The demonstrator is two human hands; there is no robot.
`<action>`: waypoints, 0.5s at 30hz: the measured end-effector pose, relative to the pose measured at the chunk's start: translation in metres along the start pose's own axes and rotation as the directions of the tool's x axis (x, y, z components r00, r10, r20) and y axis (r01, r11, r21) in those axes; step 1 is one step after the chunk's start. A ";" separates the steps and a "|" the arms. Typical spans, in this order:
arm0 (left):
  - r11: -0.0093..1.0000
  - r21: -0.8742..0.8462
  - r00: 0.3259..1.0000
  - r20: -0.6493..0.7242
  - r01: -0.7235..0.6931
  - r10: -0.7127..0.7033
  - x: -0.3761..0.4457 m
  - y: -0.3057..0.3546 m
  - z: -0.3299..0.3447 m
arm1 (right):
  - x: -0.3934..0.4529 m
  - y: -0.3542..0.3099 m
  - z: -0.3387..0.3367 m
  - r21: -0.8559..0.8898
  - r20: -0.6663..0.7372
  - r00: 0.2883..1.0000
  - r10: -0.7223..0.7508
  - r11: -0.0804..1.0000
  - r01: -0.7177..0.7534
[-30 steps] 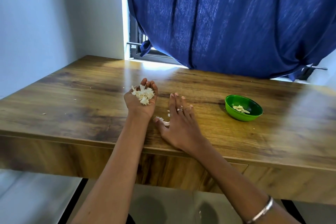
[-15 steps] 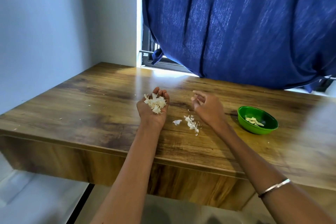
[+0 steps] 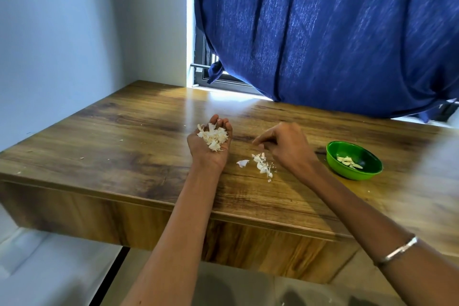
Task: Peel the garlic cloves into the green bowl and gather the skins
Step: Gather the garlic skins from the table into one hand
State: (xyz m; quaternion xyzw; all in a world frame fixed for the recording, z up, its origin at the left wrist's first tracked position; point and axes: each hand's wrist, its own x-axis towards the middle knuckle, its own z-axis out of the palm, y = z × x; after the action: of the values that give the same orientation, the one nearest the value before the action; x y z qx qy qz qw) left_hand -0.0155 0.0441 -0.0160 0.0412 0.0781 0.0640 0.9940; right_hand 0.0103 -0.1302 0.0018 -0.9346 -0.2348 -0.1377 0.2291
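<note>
My left hand (image 3: 207, 155) lies palm up on the wooden table (image 3: 124, 146), its fingers cupped round a heap of white garlic skins (image 3: 213, 136). A small trail of loose skins (image 3: 263, 167) lies on the table just right of that hand, with one separate flake (image 3: 243, 163) beside it. My right hand (image 3: 289, 148) hovers above and behind this trail, its fingers loosely curled and blurred, with nothing visible in them. The green bowl (image 3: 347, 174) stands to the right and holds several peeled cloves (image 3: 349, 162).
A blue curtain (image 3: 323, 32) hangs over the table's back edge in front of a window. A pale wall (image 3: 62, 45) borders the left side. Tiny skin crumbs (image 3: 82, 157) dot the table's left part. A bangle (image 3: 397, 251) circles my right wrist.
My right hand lifted off the table, where it lay flat, and moved right, uncovering the trail of skins. The left hand kept its heap. The camera view shifted left.
</note>
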 end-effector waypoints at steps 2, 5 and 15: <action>1.000 0.005 1.000 0.000 0.000 0.000 0.000 0.000 0.000 | 0.002 -0.011 0.004 0.005 0.018 0.999 -0.027 1.000 0.027; 1.000 0.004 1.000 0.004 0.002 -0.002 0.001 0.001 0.000 | -0.006 -0.028 0.015 -0.008 0.137 0.970 -0.199 0.979 0.202; 1.000 0.009 1.000 0.017 0.009 -0.009 0.004 0.001 -0.002 | -0.020 0.011 -0.018 0.034 0.180 0.973 -0.143 0.990 0.140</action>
State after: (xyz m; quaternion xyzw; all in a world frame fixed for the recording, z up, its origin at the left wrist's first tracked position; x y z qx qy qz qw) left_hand -0.0117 0.0460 -0.0181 0.0460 0.0703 0.0588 0.9947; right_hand -0.0037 -0.1548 0.0058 -0.9217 -0.3221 -0.0654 0.2062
